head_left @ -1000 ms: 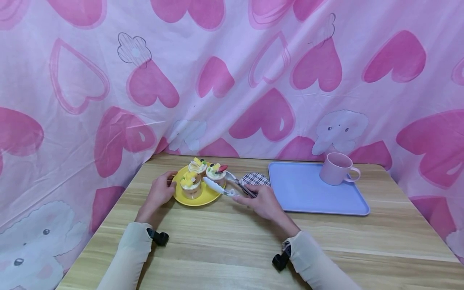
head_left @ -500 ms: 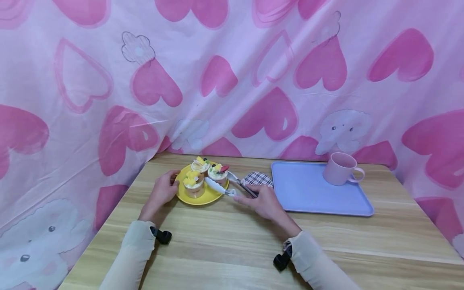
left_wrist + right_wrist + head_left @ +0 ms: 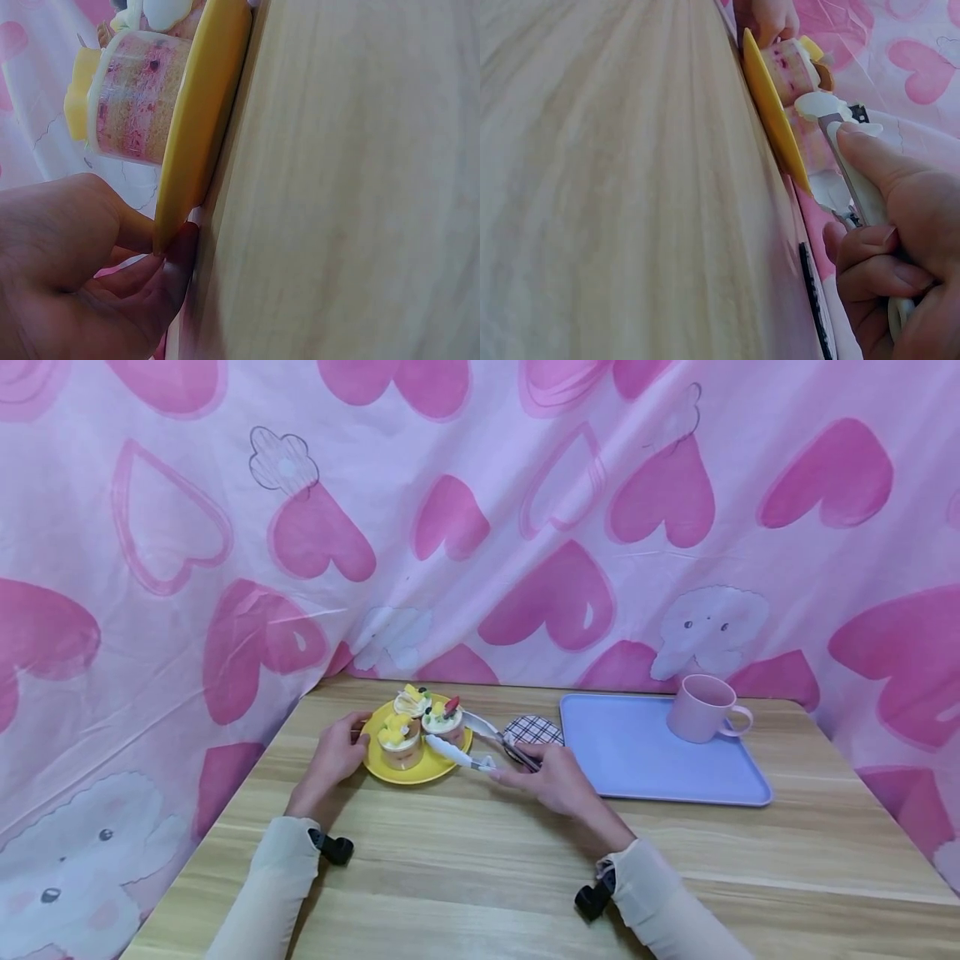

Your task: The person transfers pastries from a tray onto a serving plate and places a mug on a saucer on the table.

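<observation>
My left hand (image 3: pixel 339 752) pinches the left rim of a yellow plate (image 3: pixel 420 774); in the left wrist view the thumb lies on top and fingers beneath. Three clear dessert cups with cake layers, cream and fruit toppings stand on the plate: a mango-topped cup (image 3: pixel 401 748) in front, another cup (image 3: pixel 412 702) behind, and a strawberry-topped cup (image 3: pixel 443 723) at right. My right hand (image 3: pixel 551 781) grips metal tongs (image 3: pixel 448 751) with white tips. The spread tips reach over the plate's right side, by the strawberry-topped cup. In the right wrist view the fingers (image 3: pixel 877 274) curl round the tongs' handle.
Right of the tongs lies a round checkered mat (image 3: pixel 534 729), partly behind the right hand. A blue tray (image 3: pixel 637 768) with a pink mug (image 3: pixel 701 710) at its back right occupies the table's right side. A pink heart-print curtain (image 3: pixel 525 527) hangs behind the wooden table (image 3: pixel 465 877).
The strawberry-topped cup has shifted slightly left and its strawberry stands more upright. The right hand and tongs' handle have drawn a little to the right. The left hand keeps its hold on the plate.
</observation>
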Tool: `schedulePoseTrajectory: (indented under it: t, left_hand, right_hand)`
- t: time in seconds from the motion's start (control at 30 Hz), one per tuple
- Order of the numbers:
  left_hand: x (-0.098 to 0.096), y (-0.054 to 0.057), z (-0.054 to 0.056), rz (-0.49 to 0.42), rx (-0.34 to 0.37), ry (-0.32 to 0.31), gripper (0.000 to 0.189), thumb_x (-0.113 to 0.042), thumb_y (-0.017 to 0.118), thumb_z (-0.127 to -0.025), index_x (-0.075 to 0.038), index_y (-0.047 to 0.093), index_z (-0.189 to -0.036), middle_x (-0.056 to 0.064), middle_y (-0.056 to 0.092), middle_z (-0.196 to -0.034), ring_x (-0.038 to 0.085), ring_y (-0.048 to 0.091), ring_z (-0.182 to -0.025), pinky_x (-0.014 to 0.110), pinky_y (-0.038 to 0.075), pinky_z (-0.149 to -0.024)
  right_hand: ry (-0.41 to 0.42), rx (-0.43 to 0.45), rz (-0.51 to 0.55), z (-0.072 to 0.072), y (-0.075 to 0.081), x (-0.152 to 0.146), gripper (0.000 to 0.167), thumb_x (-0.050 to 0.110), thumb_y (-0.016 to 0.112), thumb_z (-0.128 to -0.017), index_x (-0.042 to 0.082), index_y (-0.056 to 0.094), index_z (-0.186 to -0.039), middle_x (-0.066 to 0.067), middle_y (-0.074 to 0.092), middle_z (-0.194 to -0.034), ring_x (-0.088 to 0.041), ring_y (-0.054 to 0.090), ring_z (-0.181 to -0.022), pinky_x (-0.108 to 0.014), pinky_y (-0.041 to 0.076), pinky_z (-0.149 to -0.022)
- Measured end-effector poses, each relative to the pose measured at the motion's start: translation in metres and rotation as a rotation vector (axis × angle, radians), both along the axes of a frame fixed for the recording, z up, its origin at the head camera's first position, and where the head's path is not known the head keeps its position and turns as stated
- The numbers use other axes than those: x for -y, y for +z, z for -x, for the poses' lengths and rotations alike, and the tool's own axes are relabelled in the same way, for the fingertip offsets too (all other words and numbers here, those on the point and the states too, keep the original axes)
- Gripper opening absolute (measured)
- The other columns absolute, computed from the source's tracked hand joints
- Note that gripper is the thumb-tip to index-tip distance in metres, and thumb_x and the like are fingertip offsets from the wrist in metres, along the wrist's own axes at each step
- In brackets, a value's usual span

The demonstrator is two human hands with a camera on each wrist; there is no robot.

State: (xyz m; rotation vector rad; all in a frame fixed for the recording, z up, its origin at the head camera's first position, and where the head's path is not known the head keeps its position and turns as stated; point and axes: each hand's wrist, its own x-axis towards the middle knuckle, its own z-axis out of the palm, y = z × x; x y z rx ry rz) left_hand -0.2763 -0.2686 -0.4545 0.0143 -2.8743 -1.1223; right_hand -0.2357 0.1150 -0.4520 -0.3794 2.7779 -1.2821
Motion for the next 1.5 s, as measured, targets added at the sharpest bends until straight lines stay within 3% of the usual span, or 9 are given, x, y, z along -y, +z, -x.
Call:
schedulePoseTrajectory:
  t: [0.4, 0.67, 0.93, 1.27, 1.5]
  left_hand:
    - [0.003, 0.0, 0.0, -0.002, -0.012, -0.013, 0.051, -0.002, 0.051, -0.105, 0.006, 0.05, -0.155, 0.032, 0.062, -0.146, 0.044, 0.063, -0.133, 0.058, 0.054, -0.115]
    - [0.0, 0.001, -0.001, 0.0, -0.014, -0.01, 0.05, -0.002, 0.052, -0.105, 0.006, 0.051, -0.155, 0.032, 0.063, -0.144, 0.044, 0.063, -0.133, 0.057, 0.055, -0.114]
    - [-0.001, 0.002, -0.002, -0.006, -0.003, -0.011, 0.05, -0.002, 0.051, -0.106, 0.006, 0.05, -0.156, 0.033, 0.061, -0.146, 0.045, 0.062, -0.135, 0.058, 0.054, -0.115]
    - [-0.001, 0.002, -0.001, -0.005, 0.009, -0.005, 0.05, -0.002, 0.05, -0.107, 0.005, 0.049, -0.157, 0.032, 0.06, -0.148, 0.044, 0.06, -0.137, 0.057, 0.053, -0.116]
    - [-0.002, 0.004, -0.001, -0.003, 0.021, -0.003, 0.051, -0.002, 0.051, -0.107, 0.005, 0.048, -0.157, 0.032, 0.059, -0.15, 0.045, 0.059, -0.138, 0.058, 0.052, -0.117]
  right_hand:
    - [0.025, -0.017, -0.015, -0.002, 0.004, -0.013, 0.076, 0.059, 0.089, -0.083, 0.014, 0.073, -0.142, 0.005, 0.065, -0.071, -0.01, 0.05, -0.065, -0.023, 0.041, -0.052]
    - [0.039, -0.027, 0.022, -0.006, 0.002, -0.009, 0.078, 0.054, 0.088, -0.086, 0.011, 0.067, -0.147, 0.005, 0.057, -0.067, -0.008, 0.043, -0.057, -0.022, 0.036, -0.045]
    - [0.038, -0.062, -0.007, -0.008, 0.003, 0.002, 0.077, 0.056, 0.088, -0.086, 0.008, 0.07, -0.144, 0.008, 0.044, -0.063, -0.007, 0.038, -0.056, -0.021, 0.031, -0.045]
    - [0.037, -0.051, -0.004, -0.008, 0.003, 0.001, 0.075, 0.055, 0.088, -0.086, 0.012, 0.07, -0.145, 0.004, 0.059, -0.065, -0.008, 0.045, -0.057, -0.022, 0.037, -0.046]
    - [0.044, -0.01, 0.02, -0.007, 0.004, -0.002, 0.076, 0.055, 0.088, -0.086, 0.012, 0.07, -0.145, 0.003, 0.058, -0.067, -0.008, 0.045, -0.058, -0.022, 0.036, -0.047]
